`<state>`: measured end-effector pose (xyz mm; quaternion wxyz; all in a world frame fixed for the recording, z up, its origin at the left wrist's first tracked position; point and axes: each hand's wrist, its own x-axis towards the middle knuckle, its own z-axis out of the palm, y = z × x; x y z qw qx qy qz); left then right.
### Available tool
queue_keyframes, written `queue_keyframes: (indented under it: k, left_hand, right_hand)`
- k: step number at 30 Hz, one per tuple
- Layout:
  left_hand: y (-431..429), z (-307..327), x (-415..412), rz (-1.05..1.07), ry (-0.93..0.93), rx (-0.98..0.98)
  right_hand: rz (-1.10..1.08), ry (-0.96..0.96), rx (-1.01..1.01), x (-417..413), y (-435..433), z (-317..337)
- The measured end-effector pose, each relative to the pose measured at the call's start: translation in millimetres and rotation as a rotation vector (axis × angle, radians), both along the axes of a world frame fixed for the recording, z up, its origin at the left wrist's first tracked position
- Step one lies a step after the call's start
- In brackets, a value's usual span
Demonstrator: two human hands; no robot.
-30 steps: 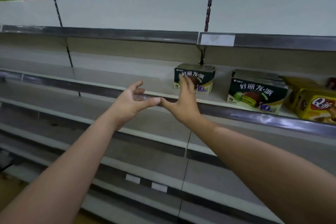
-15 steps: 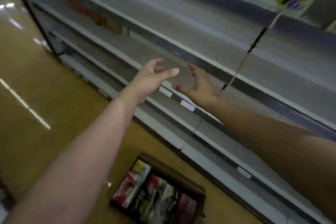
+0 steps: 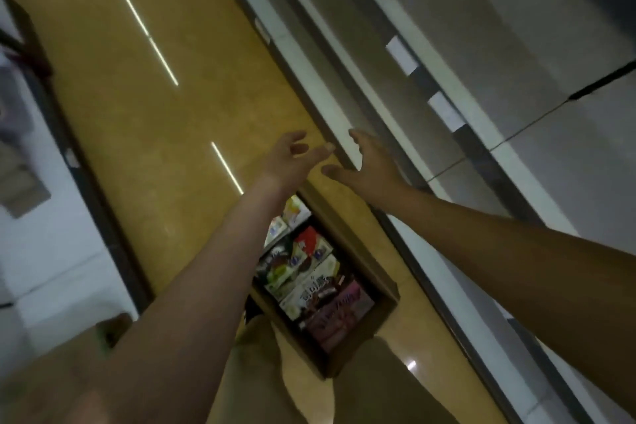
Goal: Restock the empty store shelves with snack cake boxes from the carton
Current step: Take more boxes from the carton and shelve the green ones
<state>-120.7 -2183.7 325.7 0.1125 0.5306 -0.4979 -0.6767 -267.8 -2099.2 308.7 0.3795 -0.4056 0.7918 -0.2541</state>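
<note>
Head view, and the carton [image 3: 351, 234] is properly in shot now. Half a second ago it was only peeking in at the bottom edge, and a second ago the gaze was up at the shelf, with the right hand against a dark green box standing there. So that box looks placed, and my read is that the person is turning back for the next one.

The carton sits open on the floor below both hands, on the wrist side, framed between the two forearms. It is brown cardboard with its top open, and the snack cake boxes [image 3: 309, 282] are packed tightly inside. I can see a red one, a green-fronted one, a white one and a pinkish-purple one nearest the person. The print is too blurred to read. Plenty of stock is left in there.

The left hand [image 3: 292, 158] hangs above the carton's far end, fingers loosely spread, holding nothing. The right hand [image 3: 368, 165] is just beside it, thumb tips near but apart, fingers splayed and equally empty.

Beyond the right hand's fingertips run the lower shelves [image 3: 481, 79], bare and grey, with small white price tags [image 3: 401, 55] on their front rails. To the left of the left hand stretches the yellow floor [image 3: 172, 113], streaked with light reflections.
</note>
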Motion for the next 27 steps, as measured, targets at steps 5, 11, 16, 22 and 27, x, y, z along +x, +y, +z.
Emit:
queue_keyframes:
  k: [5, 11, 16, 22, 27]
  left_hand:
    - [34.9, -83.2, 20.3, 0.189, -0.078, 0.123]
    - [72.9, -185.1, 48.2, 0.35, -0.22, 0.283]
    - [106.5, -264.2, 77.8, 0.433, -0.299, 0.427]
    - [134.1, -338.1, 103.3, 0.49, -0.351, 0.522]
    - [143.3, -380.6, 113.6, 0.588, -0.403, 0.589]
  right_hand:
    - [0.095, -0.037, 0.118, 10.1, 5.0, -82.9]
    - [0.12, -0.098, 0.255, 28.4, 18.7, -182.5]
    - [0.111, -0.197, 0.36, 45.6, 29.2, -257.2]
    - [0.139, -0.292, 0.505, 72.3, 34.0, -334.6]
    - [0.122, -0.306, 0.547, 83.0, 37.0, -391.2]
